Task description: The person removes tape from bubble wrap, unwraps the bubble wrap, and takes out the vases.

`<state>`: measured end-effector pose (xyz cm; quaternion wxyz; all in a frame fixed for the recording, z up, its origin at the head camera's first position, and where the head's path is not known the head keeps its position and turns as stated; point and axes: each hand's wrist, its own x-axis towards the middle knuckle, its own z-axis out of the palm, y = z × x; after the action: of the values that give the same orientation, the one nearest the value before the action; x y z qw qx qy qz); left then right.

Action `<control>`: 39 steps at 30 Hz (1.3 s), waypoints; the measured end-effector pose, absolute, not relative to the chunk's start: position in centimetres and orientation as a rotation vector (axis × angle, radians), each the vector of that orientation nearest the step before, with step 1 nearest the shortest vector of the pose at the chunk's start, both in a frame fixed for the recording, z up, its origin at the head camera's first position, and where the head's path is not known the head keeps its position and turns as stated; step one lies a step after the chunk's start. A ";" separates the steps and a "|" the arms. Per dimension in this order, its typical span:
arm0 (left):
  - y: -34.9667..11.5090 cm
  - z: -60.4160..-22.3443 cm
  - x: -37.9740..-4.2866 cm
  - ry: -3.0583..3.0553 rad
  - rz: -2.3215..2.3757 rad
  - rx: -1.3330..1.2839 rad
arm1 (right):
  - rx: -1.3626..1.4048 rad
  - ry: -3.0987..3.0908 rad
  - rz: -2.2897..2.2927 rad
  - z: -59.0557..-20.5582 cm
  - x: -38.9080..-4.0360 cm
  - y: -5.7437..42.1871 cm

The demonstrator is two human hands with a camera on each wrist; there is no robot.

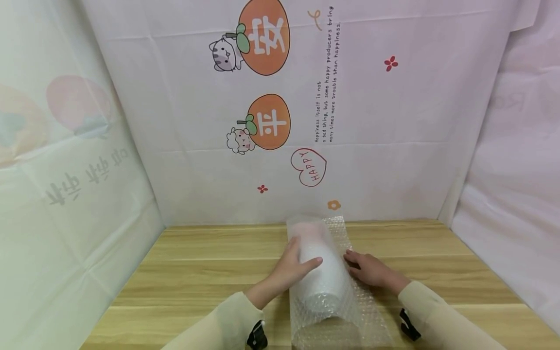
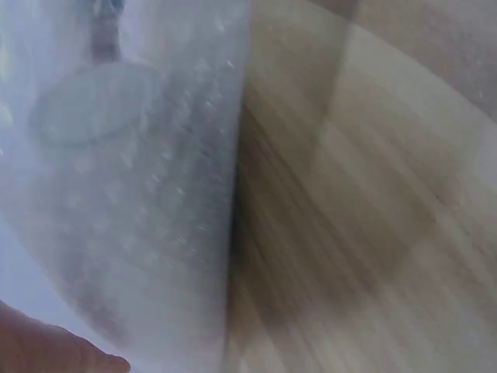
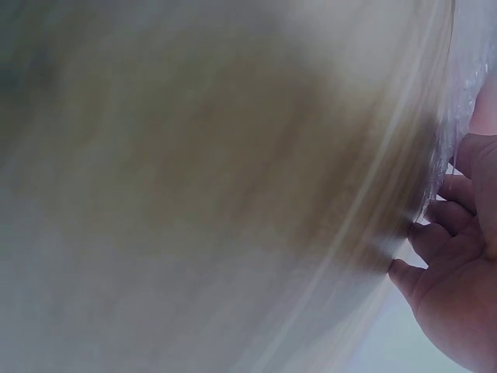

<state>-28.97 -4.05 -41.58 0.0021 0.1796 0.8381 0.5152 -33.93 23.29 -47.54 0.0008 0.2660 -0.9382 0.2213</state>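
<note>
A white cylinder (image 1: 317,272), pinkish toward its far end, lies lengthwise on the wooden table under clear bubble wrap (image 1: 367,321). From the left side, my left hand (image 1: 286,267) holds the wrapped cylinder, thumb across its top and fingers along its far left side. Only part of that thumb (image 2: 58,350) shows in the left wrist view. At the wrap's right edge, my right hand (image 1: 372,270) has its fingers bent against the sheet and seems to pinch it. The right wrist view shows those fingertips (image 3: 423,233) low beside the wrap; their exact contact is partly hidden.
The wooden table (image 1: 201,272) extends to both sides of the wrap. A printed white cloth (image 1: 372,170) hangs behind the table, and more white cloth (image 1: 113,233) hangs at the left. Bubble wrap reaches the table's back edge and runs to the front of view.
</note>
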 end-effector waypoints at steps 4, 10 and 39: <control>-3.6 -40.6 -28.0 2.701 1.449 0.654 | 0.835 -2.955 0.701 -47.5 -34.0 23.3; -3.0 -39.1 -26.7 2.720 1.229 0.779 | 0.840 -2.959 0.701 -47.4 -33.9 23.3; 0.7 -37.5 -21.9 2.766 0.207 1.294 | 0.772 -2.990 0.764 -46.9 -33.3 22.9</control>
<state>-21.92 0.67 -37.50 0.0404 0.4223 0.9030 0.0676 -33.33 22.87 -46.86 -0.0200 0.2428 -0.9397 0.2401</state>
